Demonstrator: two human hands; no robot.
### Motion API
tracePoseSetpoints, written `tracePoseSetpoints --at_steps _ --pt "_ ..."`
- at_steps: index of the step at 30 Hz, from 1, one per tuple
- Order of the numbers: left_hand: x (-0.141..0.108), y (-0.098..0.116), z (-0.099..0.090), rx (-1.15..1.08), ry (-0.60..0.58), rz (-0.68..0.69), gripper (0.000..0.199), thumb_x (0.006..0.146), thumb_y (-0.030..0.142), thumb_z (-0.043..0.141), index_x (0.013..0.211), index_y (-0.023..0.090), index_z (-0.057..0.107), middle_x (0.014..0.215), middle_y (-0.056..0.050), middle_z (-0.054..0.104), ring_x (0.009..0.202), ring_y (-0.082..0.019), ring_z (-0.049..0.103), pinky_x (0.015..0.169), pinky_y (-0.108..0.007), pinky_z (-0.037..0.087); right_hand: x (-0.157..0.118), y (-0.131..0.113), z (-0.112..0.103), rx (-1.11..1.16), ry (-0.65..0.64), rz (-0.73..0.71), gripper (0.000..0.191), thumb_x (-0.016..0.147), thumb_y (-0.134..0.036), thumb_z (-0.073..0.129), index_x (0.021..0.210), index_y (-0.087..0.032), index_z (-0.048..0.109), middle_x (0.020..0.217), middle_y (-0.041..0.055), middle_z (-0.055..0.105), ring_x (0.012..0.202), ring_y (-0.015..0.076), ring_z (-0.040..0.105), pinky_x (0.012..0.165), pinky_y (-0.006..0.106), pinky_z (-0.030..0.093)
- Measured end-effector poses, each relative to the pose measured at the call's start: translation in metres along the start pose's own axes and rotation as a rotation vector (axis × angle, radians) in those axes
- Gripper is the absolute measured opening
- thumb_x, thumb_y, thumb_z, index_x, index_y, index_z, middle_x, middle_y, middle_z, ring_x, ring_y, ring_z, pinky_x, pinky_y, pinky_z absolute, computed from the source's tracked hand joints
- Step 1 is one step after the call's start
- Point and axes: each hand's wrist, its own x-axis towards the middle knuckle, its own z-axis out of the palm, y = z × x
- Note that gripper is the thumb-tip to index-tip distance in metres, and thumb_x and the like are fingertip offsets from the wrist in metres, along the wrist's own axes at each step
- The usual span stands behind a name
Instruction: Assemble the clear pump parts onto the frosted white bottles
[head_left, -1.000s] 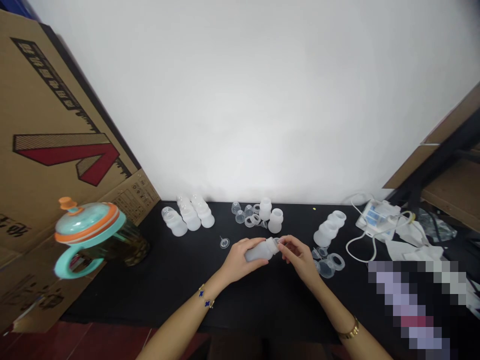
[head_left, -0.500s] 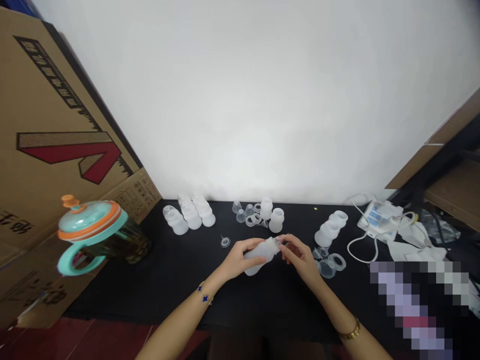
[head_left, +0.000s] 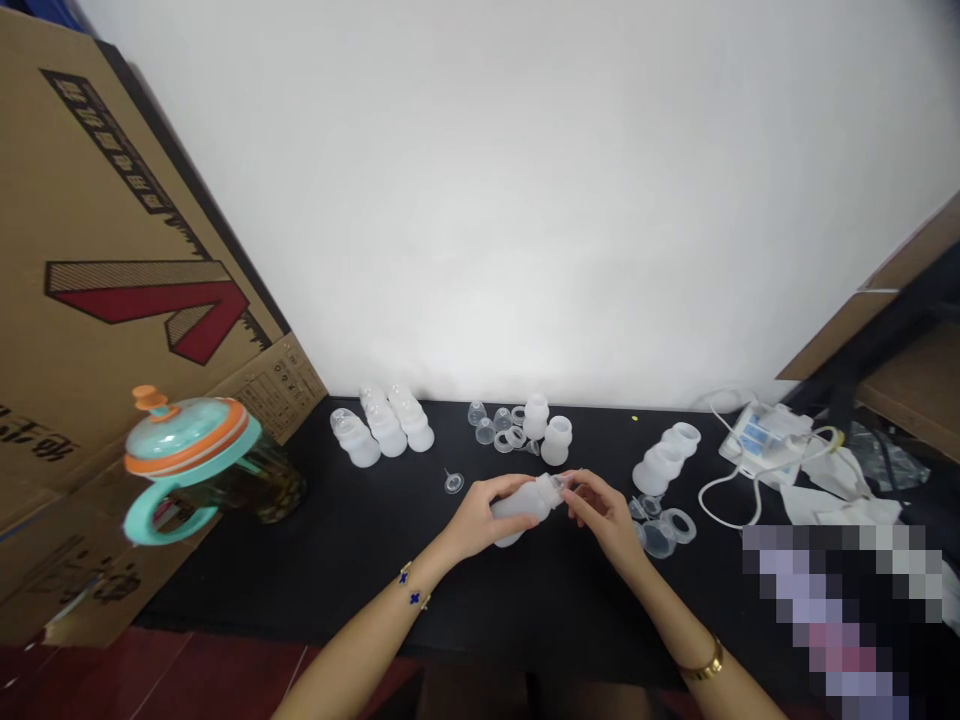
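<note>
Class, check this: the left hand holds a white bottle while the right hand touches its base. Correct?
Not the base: the head view shows the right hand at the neck end of the white bottle; the left hand does hold it.

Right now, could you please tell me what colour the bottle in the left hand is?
The bottle is cloudy white, best seen in the head view.

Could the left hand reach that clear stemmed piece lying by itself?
Probably yes: nothing seems to stand between the left hand and the clear stemmed piece, though that hand is gripping a bottle.
</note>
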Motion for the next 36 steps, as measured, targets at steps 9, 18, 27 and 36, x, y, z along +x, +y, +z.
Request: tracePoseSetpoints --at_steps 9,18,27,36 --pt "-0.001 0.001 0.002 0.268 0.089 0.108 0.051 0.076 0.04 0.078 0.123 0.024 0.067 0.117 -0.005 0.072 0.097 -0.023 0.067 0.09 -0.036 0.053 0.002 0.004 0.001 0.0 0.028 0.008 0.034 0.085 -0.052 0.068 0.098 -0.02 0.068 0.063 -0.0011 0.056 0.056 0.0147 0.052 0.049 0.026 0.043" --pt "-0.002 -0.009 0.005 0.484 0.158 0.265 0.055 0.077 0.037 0.078 0.128 0.028 0.062 0.114 -0.004 0.072 0.095 -0.022 0.067 0.089 -0.038 0.055 0.002 0.005 0.002 -0.037 0.062 0.003 0.035 0.084 -0.054 0.068 0.092 -0.02 0.067 0.066 0.0003 0.059 0.055 0.0145 0.052 0.049 0.026 0.043" --pt "-0.002 -0.012 0.007 0.565 0.182 0.334 0.055 0.077 0.037 0.077 0.128 0.025 0.06 0.114 -0.005 0.073 0.095 -0.025 0.068 0.089 -0.041 0.054 0.002 0.01 0.001 -0.086 0.076 0.002 0.033 0.085 -0.052 0.068 0.089 -0.02 0.067 0.071 0.0015 0.061 0.058 0.0146 0.054 0.05 0.025 0.042" --pt "-0.002 -0.009 0.006 0.533 0.154 0.293 0.055 0.078 0.038 0.077 0.128 0.025 0.06 0.111 -0.005 0.073 0.094 -0.023 0.067 0.09 -0.04 0.054 0.001 0.007 0.002 -0.091 0.07 0.01 0.034 0.086 -0.053 0.066 0.089 -0.02 0.067 0.073 0.0022 0.061 0.059 0.0151 0.055 0.05 0.025 0.044"
